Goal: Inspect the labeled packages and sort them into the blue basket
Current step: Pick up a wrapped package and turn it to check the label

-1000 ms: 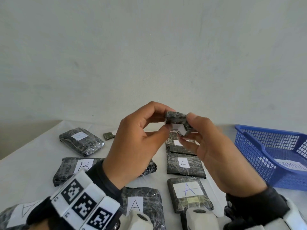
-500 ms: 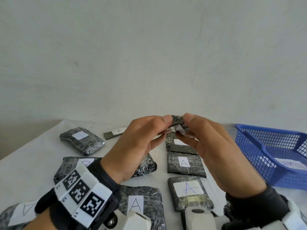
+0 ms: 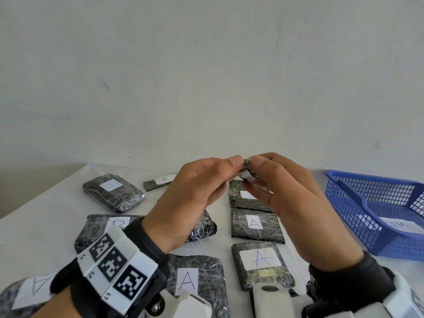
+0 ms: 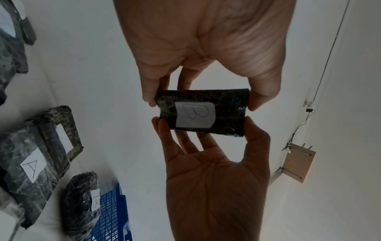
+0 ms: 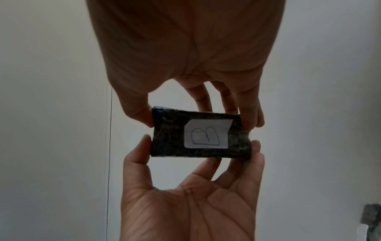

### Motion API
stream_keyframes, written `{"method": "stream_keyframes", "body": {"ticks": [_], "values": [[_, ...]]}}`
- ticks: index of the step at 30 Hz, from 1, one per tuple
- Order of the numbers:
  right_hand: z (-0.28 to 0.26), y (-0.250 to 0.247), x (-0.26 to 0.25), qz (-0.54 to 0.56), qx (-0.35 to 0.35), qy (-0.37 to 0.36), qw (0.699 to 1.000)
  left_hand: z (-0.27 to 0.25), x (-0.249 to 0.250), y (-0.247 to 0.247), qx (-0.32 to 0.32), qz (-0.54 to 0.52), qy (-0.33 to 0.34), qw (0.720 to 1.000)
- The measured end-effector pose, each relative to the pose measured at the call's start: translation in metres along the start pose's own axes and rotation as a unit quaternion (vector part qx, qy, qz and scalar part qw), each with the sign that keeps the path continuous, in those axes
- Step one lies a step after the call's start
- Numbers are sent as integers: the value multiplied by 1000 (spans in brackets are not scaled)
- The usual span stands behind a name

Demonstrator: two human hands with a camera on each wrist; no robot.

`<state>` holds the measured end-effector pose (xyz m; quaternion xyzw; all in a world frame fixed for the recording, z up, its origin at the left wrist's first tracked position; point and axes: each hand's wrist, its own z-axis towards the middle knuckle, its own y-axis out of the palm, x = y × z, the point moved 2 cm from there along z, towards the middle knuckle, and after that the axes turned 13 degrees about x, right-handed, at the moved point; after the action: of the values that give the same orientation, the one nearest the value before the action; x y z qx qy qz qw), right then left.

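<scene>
A small black wrapped package [image 3: 247,172] with a white label marked B [image 4: 194,115] is held in the air above the table. Both hands pinch it by its ends. My left hand [image 3: 234,167] grips the left end between thumb and fingers. My right hand [image 3: 255,169] grips the right end the same way. In the right wrist view the label [image 5: 207,136] faces the palms, below the package. The blue basket [image 3: 358,203] stands on the table at the right, apart from both hands.
Several black wrapped packages lie on the white table below the hands: ones marked A [image 3: 254,223] [image 3: 260,260] [image 3: 188,281], one marked B [image 3: 119,223], a thin one marked B [image 3: 160,181]. A paper label [image 3: 399,226] lies in the basket. A bare wall stands behind.
Both hands have turned the small package from standing on edge to lying flatter, label side down. The left hand's fingers have flattened out over it.
</scene>
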<state>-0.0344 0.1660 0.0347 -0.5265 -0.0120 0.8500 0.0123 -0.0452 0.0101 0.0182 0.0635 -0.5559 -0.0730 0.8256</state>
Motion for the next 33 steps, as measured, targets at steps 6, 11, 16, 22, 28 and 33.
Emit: {"method": "stream_keyframes", "body": {"ticks": [6,11,16,22,28,33], "values": [[-1,-1,1,17,-25,-3,1000,1,1,-3,8,-19,-8,1000],[-1,-1,-1,28,-26,-11,999,0,4,-3,16,-9,8,1000],[1,-1,2,10,-7,-17,1000,2,0,-5,6,-5,19,1000],[3,-5,2,-19,-10,-7,1000,3,-3,-7,6,0,-32,999],[9,-17,3,-217,1,-70,974,6,2,-18,11,-64,-195,979],[9,-24,5,-278,18,-91,956,4,6,-15,-17,15,-196,980]]}}
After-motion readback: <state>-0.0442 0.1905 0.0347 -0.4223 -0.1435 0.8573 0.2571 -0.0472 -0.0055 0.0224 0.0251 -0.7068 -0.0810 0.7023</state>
